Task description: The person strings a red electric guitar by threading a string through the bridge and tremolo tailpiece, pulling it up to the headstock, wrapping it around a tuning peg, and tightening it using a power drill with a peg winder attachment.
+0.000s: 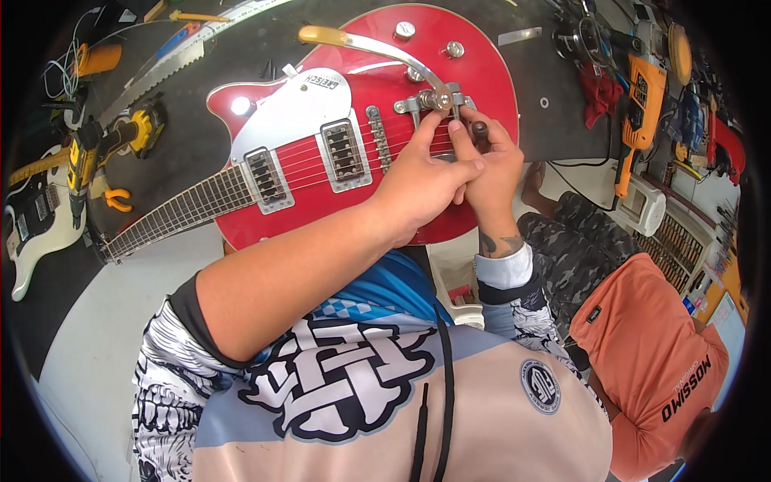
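A red electric guitar [438, 60] lies face up across a dark workbench, its neck toward the left. It has a white pickguard [309, 104], two pickups and a metal vibrato tailpiece [409, 105] whose arm [385, 50] reaches up and left to a tan tip. My left hand [422, 173] bends over the strings, its fingers closed together at the tailpiece. Against it, my right hand [491, 173] is curled near the body's right edge. A dark, round-ended piece [479, 131] shows among its fingers; the rest is hidden. What the left fingers pinch is also covered.
Left lie a yellow-black power tool [84, 157], orange-handled pliers [118, 199], a handsaw [173, 64] and a white guitar body [50, 217]. An orange power tool [640, 104] and red cloth [601, 98] are at right. A person in an orange shirt [634, 321] is close on my right.
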`<state>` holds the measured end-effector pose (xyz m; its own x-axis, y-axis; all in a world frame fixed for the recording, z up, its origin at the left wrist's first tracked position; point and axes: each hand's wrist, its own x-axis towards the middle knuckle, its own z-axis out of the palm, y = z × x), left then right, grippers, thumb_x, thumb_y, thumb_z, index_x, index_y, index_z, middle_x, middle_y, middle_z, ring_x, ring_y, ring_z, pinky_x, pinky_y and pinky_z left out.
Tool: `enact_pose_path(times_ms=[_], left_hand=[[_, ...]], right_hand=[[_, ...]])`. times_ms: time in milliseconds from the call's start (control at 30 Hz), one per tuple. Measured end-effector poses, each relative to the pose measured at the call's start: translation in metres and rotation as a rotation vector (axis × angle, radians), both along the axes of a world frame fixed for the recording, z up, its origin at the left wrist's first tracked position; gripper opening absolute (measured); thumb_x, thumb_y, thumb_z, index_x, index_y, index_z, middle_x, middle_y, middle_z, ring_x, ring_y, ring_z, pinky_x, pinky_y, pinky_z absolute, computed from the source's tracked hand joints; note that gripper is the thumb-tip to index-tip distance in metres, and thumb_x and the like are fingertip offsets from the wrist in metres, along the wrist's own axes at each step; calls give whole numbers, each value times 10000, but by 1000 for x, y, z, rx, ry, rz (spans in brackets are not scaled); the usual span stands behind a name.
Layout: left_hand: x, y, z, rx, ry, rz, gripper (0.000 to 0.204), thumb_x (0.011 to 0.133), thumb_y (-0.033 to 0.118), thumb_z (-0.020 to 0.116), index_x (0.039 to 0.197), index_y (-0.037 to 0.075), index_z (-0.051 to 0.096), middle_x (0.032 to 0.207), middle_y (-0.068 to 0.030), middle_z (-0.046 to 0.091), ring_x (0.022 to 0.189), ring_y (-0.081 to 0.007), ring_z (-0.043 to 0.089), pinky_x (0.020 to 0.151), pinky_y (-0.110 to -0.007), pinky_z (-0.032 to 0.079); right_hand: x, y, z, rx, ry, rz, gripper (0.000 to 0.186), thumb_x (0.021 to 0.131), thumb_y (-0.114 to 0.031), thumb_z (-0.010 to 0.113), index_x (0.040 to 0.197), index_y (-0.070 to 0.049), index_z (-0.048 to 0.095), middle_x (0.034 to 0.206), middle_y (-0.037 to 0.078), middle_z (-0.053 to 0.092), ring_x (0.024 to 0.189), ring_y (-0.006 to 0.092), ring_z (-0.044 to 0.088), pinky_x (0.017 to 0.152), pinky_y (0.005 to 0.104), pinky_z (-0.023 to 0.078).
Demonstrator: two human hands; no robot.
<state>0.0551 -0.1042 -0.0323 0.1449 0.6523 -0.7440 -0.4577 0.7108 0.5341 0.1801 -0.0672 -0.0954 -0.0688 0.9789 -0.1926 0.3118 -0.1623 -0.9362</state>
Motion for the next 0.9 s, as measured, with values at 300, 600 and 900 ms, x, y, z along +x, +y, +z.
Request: enact_pose_path(times_ms=[300,600,900], left_hand=[[-2,-2,-2,69,142,-172,889,1012,184,657,1678,96,75,699,-11,619,664,-86,582,671,-246,443],[-1,-4,-9,150,230,-197,961,983,248,689,1677,101,39,686,-35,650,622,-99,606,567,-264,470],[-4,-5,-12,246,325,-292,1039,961,304,669,1643,13,-58,775,-129,706,725,-242,711,729,-337,543]], right_hand=[[3,-1,-3,-49,14,-8,275,901,-102,802,1137,29,749,868,-13,612,760,50,525,630,211,446],[8,-2,-11,-13,82,-76,277,921,-93,790,1181,-9,739,1013,17,637,822,63,578,698,215,482],[10,2,-5,0,53,-71,261,963,-51,735,1210,30,709,1040,30,689,857,79,637,759,226,531]])
